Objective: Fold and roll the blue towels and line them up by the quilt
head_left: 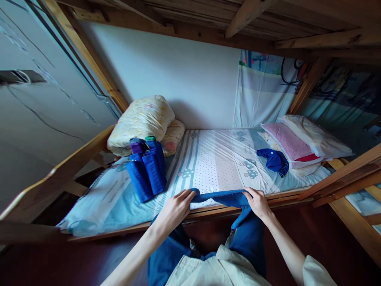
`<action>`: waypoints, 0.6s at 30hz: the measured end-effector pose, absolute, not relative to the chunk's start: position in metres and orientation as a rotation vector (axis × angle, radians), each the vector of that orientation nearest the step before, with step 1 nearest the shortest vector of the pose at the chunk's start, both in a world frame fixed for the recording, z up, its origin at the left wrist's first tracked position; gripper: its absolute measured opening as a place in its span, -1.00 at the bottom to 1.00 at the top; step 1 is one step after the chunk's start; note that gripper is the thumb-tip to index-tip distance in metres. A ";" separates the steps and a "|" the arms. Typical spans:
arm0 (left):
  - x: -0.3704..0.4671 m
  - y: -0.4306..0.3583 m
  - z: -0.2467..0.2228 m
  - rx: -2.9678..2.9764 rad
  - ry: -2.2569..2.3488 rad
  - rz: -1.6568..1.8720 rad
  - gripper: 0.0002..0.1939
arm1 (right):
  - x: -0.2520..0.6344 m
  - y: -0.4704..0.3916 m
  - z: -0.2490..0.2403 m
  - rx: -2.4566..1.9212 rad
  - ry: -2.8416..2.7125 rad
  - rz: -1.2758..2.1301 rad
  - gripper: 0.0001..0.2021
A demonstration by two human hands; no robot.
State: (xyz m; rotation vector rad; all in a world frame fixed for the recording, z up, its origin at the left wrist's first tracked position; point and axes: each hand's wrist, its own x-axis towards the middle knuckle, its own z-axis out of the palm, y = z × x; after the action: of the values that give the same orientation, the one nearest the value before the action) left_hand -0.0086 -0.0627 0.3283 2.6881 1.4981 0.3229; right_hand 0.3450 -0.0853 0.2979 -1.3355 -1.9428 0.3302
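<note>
Stretched between both hands above the front edge of the bed is a dark blue cloth, its upper edge nearly straight. My left hand pinches its left end, where the fabric bunches up. My right hand grips the right end, and a narrow part of the cloth hangs down below it. Whether the cloth is a garment I cannot tell. On the mattress to the left lie several tightly rolled blue cloths, along with a purple roll. A crumpled blue garment rests farther right.
The lower bunk's mattress has a patterned sheet. A floral pillow or quilt is heaped at the left end; a pink pillow and plastic-wrapped bedding lie right. Wooden beams of the upper bunk run overhead.
</note>
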 end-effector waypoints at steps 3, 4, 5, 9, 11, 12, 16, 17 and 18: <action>-0.022 -0.062 0.333 2.719 1.526 0.303 -0.74 | 0.352 -0.085 0.292 -1.315 -2.003 0.340 -0.73; -0.027 -0.061 0.337 2.719 1.549 0.302 -0.77 | 0.354 -0.084 0.289 -1.297 -2.036 0.350 -0.72; -0.032 -0.060 0.342 2.718 1.574 0.303 -0.78 | 0.355 -0.083 0.283 -1.282 -2.065 0.362 -0.70; -0.047 -0.054 0.364 2.743 1.637 0.303 -0.79 | 0.352 -0.078 0.247 -1.346 -2.096 0.426 -0.61; -0.052 -0.051 0.374 2.788 1.622 0.323 -0.77 | 0.346 -0.078 0.223 -1.442 -2.075 0.481 -0.60; -0.055 -0.050 0.378 2.822 1.606 0.345 -0.75 | 0.342 -0.079 0.212 -1.492 -2.061 0.511 -0.61; -0.066 -0.049 0.395 3.014 1.550 0.508 -0.64 | 0.338 -0.088 0.177 -1.643 -1.983 0.619 -0.63; -0.070 -0.049 0.399 3.060 1.544 0.568 -0.61 | 0.341 -0.090 0.172 -1.651 -1.964 0.635 -0.65; -0.075 -0.050 0.404 3.097 1.538 0.631 -0.59 | 0.345 -0.091 0.169 -1.645 -1.945 0.641 -0.66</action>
State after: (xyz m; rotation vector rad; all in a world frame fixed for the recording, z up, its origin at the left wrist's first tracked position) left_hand -0.0749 -0.0499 0.4040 3.0969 1.5385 0.6311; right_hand 0.3454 -0.0909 0.1689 -1.6447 -1.9455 0.6406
